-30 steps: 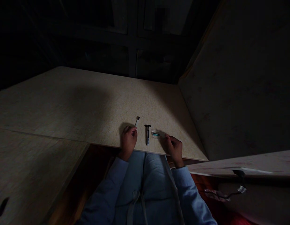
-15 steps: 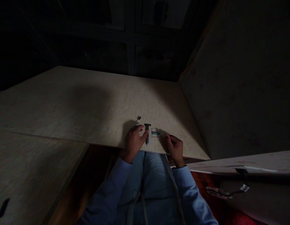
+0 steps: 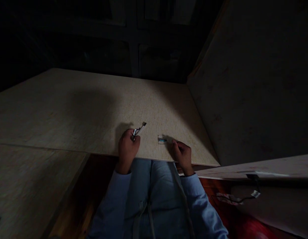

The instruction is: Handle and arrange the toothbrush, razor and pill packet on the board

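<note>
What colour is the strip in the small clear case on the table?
The strip looks blue-green, though the light is dim; it shows best in the head view.

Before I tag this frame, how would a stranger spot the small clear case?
Find the pale tabletop. Near its front, just left of the right hand, lies the clear case. Unlike the dark-tipped item beyond the left hand, it is see-through, with a blue strip inside.
</note>
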`<control>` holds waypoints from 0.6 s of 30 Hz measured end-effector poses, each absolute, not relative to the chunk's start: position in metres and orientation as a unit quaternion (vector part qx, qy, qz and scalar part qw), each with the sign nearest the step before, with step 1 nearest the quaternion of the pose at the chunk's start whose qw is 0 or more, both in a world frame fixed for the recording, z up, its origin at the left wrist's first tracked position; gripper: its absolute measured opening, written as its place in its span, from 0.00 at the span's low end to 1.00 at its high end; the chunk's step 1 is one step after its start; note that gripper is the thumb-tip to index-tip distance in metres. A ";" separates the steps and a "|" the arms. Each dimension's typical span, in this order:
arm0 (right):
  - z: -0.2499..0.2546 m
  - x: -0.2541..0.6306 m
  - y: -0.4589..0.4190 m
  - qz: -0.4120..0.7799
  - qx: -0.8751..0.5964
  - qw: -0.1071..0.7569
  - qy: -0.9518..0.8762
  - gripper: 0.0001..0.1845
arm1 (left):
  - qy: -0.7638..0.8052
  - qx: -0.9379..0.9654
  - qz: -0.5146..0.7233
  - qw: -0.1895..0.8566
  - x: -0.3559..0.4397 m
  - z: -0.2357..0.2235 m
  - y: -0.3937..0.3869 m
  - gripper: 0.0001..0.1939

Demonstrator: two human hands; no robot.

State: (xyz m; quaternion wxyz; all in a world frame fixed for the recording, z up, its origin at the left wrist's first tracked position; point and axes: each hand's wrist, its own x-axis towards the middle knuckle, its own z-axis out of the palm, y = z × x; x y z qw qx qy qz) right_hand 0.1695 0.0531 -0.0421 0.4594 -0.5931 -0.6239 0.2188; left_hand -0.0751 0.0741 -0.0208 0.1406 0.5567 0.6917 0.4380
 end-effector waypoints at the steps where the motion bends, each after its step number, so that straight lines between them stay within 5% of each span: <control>1: -0.042 0.170 0.053 0.220 -0.593 0.458 -0.625 0.29 | 0.708 0.561 0.412 0.120 -0.083 -0.020 0.074 0.10; 6: -0.043 0.170 0.053 0.221 -0.592 0.446 -0.633 0.29 | 0.775 0.574 0.246 0.098 -0.100 -0.026 0.072 0.06; 18: -0.047 0.172 0.053 0.197 -0.592 0.427 -0.655 0.28 | 0.738 0.624 0.215 0.138 -0.063 -0.023 0.083 0.07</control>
